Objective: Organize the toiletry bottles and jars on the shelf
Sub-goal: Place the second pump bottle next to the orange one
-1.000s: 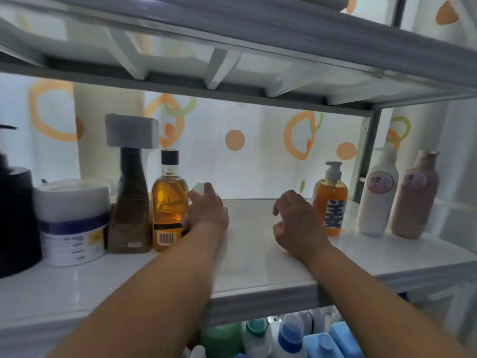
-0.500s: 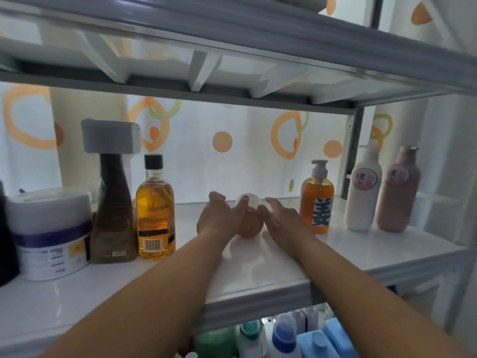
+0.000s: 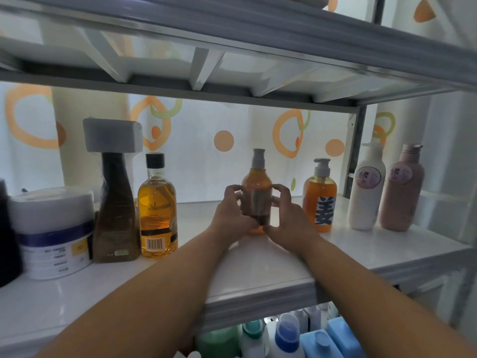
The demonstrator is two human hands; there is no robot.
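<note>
My left hand point(image 3: 233, 215) and right hand point(image 3: 289, 218), fingers curled, grip the amber pump bottle point(image 3: 256, 184) from both sides. It stands upright at the middle of the shelf point(image 3: 258, 275), near the orange soap dispenser point(image 3: 320, 200) to its right and well apart from the black-capped glass bottle point(image 3: 157, 205) to its left.

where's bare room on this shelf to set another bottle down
Bare shelf lies between the black-capped bottle and the amber bottle gripped by the left hand and right hand, and in front of the white bottle and pink bottle. The left end is crowded: white jar, brown bottle, black-capped bottle stand close.
</note>
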